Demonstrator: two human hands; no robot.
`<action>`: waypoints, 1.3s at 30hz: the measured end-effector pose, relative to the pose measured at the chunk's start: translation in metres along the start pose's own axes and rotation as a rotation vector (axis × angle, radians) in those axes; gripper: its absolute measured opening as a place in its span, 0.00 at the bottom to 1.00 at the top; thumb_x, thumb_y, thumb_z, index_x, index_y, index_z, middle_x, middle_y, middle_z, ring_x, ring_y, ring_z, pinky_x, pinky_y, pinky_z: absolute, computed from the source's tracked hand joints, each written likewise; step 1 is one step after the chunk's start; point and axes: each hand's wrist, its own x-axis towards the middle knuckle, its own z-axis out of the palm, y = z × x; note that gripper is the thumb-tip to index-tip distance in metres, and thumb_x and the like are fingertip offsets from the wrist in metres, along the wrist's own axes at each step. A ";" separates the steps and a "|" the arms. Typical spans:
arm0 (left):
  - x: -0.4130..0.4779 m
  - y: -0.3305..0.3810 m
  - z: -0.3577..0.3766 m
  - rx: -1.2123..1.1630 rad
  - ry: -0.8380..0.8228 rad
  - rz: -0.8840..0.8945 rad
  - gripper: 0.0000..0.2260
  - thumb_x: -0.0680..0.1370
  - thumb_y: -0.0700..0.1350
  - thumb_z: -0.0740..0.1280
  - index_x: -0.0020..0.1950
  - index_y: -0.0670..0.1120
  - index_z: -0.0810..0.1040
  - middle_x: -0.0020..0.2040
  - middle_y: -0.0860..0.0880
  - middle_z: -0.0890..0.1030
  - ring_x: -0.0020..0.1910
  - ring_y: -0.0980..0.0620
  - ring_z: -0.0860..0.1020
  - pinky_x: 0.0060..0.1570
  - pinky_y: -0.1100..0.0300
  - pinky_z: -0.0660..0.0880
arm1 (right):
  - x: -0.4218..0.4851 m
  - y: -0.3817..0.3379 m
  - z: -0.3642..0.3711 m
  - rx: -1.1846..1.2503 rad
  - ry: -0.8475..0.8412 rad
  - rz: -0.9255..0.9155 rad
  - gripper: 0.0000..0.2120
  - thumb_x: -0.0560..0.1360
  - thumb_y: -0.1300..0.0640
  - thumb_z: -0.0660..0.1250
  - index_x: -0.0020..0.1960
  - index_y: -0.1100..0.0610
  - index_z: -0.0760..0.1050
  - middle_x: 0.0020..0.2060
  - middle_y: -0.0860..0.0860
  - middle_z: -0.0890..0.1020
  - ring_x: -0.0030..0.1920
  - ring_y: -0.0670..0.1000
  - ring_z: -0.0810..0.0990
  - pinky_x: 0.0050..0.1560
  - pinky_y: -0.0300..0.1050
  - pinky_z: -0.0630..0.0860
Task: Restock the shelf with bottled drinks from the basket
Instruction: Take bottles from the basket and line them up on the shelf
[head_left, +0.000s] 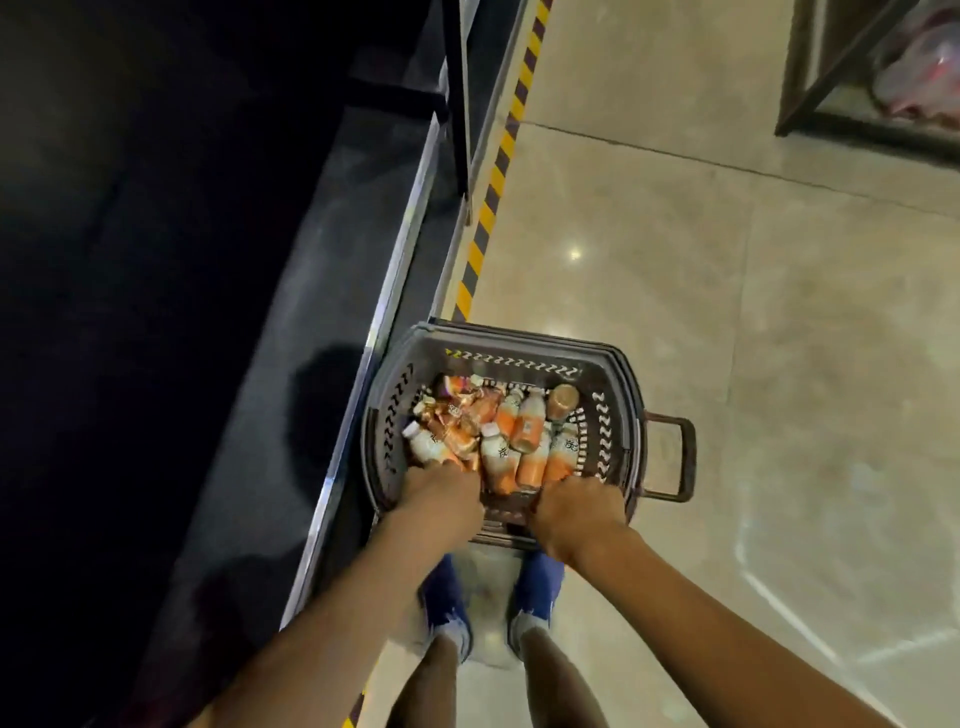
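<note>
A dark plastic basket (613, 374) stands on the floor in front of my feet, holding several orange-and-white bottled drinks (527, 431) that lie in a loose pile. My left hand (441, 491) reaches into the near left of the basket, its knuckles over the base of a white-capped bottle (423, 447). At the near right, my right hand (579, 506) curls down over the bases of other bottles (561, 462). The backs of both hands hide the fingers, so no grip shows. The dark shelf (332, 291) runs along the left.
The shelf's metal front edge (400, 249) passes just left of the basket. Yellow-and-black floor tape (493, 182) runs beside it. The basket's handle (670, 457) sticks out to the right. A dark-framed display stand (852, 67) sits at the far right on the tiled floor.
</note>
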 end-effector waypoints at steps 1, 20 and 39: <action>0.036 -0.005 0.016 0.009 -0.025 0.005 0.16 0.81 0.49 0.57 0.66 0.46 0.74 0.65 0.42 0.75 0.62 0.42 0.74 0.59 0.49 0.70 | 0.039 -0.004 0.017 -0.010 -0.030 0.015 0.21 0.81 0.52 0.56 0.72 0.55 0.69 0.70 0.56 0.72 0.70 0.60 0.69 0.66 0.55 0.68; 0.373 -0.053 0.238 -1.712 0.659 -1.057 0.44 0.60 0.63 0.80 0.66 0.44 0.65 0.55 0.44 0.78 0.51 0.43 0.80 0.49 0.45 0.80 | 0.408 -0.062 0.248 1.288 0.148 0.537 0.34 0.68 0.49 0.78 0.68 0.54 0.66 0.62 0.54 0.78 0.65 0.58 0.76 0.66 0.58 0.72; -0.077 0.023 -0.069 -1.699 0.386 -0.318 0.15 0.75 0.43 0.72 0.60 0.44 0.75 0.51 0.44 0.82 0.46 0.49 0.81 0.35 0.63 0.76 | -0.076 0.050 -0.072 1.455 0.143 0.034 0.11 0.71 0.52 0.76 0.51 0.48 0.78 0.48 0.51 0.85 0.47 0.51 0.84 0.50 0.49 0.81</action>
